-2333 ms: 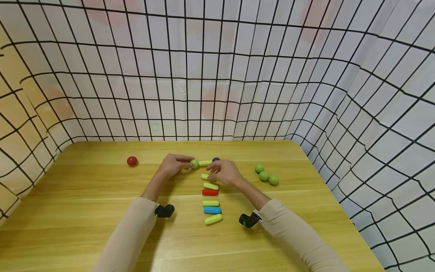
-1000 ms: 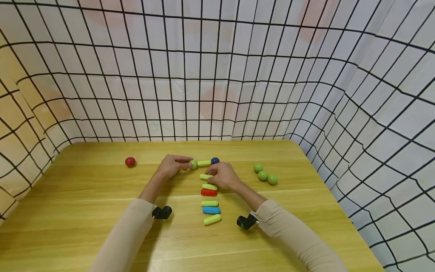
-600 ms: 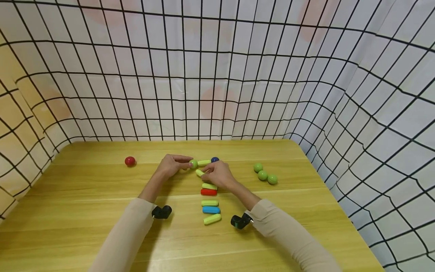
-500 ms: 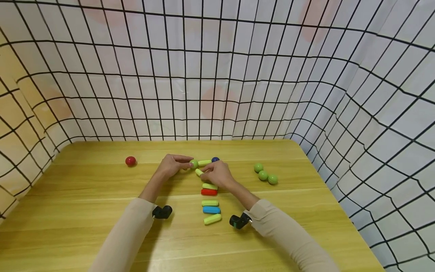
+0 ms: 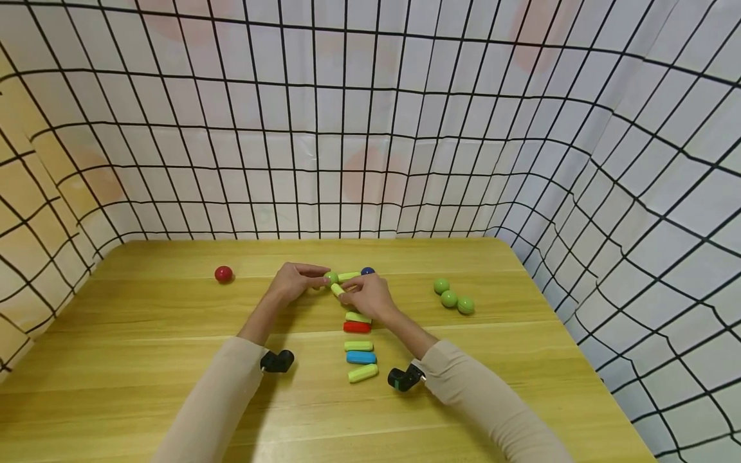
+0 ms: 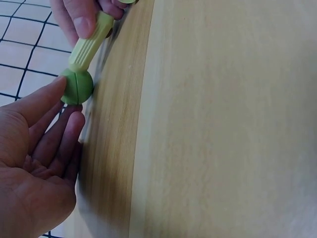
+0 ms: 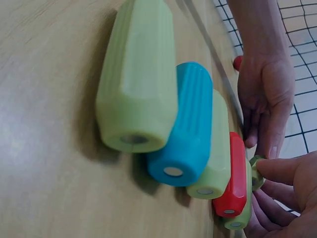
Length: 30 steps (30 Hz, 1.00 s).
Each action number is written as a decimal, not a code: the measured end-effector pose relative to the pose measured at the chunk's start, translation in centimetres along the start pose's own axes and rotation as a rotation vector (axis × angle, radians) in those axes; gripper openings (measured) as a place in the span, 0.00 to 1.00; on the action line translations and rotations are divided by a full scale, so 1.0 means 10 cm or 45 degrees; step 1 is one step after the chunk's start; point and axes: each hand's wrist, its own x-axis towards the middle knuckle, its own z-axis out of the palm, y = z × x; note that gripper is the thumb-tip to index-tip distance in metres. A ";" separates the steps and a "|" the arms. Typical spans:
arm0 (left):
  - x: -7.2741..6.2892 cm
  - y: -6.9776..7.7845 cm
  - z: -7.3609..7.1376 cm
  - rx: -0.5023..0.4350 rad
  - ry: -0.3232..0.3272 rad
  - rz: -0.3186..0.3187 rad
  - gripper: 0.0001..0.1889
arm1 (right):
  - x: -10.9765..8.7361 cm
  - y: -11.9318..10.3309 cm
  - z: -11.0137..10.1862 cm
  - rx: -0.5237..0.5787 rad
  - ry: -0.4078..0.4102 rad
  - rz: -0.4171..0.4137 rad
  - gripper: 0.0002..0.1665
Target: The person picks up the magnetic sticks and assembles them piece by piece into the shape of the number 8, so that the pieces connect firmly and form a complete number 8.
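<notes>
My left hand [image 5: 291,281] pinches a green ball [image 5: 331,278] between thumb and fingers. From that ball a light green magnetic rod [image 5: 349,276] runs right to a dark blue ball [image 5: 367,271]. A second light green rod is pinched in my right hand [image 5: 372,296], slanting up toward the green ball. In the left wrist view the held rod [image 6: 91,42] has its far end right at the green ball [image 6: 78,88]. The right wrist view shows my right thumb and fingers at the right edge, beyond the row of rods.
Nearer me lies a column of rods: light green, a red rod [image 5: 357,327], and a blue rod [image 5: 361,357] among them. Three green balls [image 5: 449,299] sit to the right, a red ball [image 5: 224,274] to the left. Black wire mesh [image 5: 359,161] walls the table's back and sides.
My right hand has taken a light green rod from the top of the column, turned it aslant and brought it up-left to the green ball. My left hand stays in place.
</notes>
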 end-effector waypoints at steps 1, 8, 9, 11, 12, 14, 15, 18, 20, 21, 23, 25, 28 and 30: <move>0.00 0.00 0.00 0.002 0.002 -0.003 0.17 | 0.00 0.00 0.00 0.006 0.003 -0.002 0.15; 0.00 0.00 0.00 0.008 0.009 -0.016 0.17 | 0.00 0.02 0.04 0.046 0.041 -0.014 0.17; 0.00 0.00 0.00 0.009 0.009 -0.016 0.17 | 0.00 0.02 0.05 0.043 0.050 -0.015 0.17; 0.00 0.00 0.01 0.007 0.009 -0.019 0.17 | 0.00 0.03 0.05 0.057 0.058 -0.022 0.17; 0.00 0.00 0.01 0.008 0.011 -0.019 0.17 | 0.00 0.03 0.06 0.060 0.061 -0.021 0.17; 0.00 0.00 0.01 0.010 0.013 -0.017 0.17 | 0.00 0.03 0.07 0.083 0.061 -0.017 0.17; 0.00 0.00 0.01 0.008 0.014 -0.016 0.17 | 0.01 0.03 0.07 0.100 0.056 -0.014 0.17; 0.00 0.00 0.01 0.004 0.013 -0.008 0.17 | 0.00 0.02 0.09 0.157 0.032 0.004 0.18; 0.00 0.00 0.01 -0.001 0.009 -0.006 0.17 | -0.01 0.00 0.09 0.203 0.007 0.017 0.18; 0.00 0.00 0.01 -0.005 0.009 -0.007 0.17 | -0.01 -0.01 0.09 0.218 -0.006 0.022 0.19; 0.00 0.01 0.01 -0.009 0.007 -0.010 0.18 | -0.02 -0.04 0.10 0.237 -0.030 0.035 0.20; -0.01 0.01 0.01 -0.009 0.006 -0.011 0.18 | -0.03 -0.05 0.10 0.228 -0.045 0.040 0.21; -0.01 0.01 0.01 -0.003 0.004 -0.007 0.18 | -0.04 -0.06 0.10 0.169 -0.065 0.044 0.22; -0.01 0.01 0.01 0.000 0.004 -0.006 0.18 | -0.04 -0.05 0.10 0.119 -0.077 0.036 0.23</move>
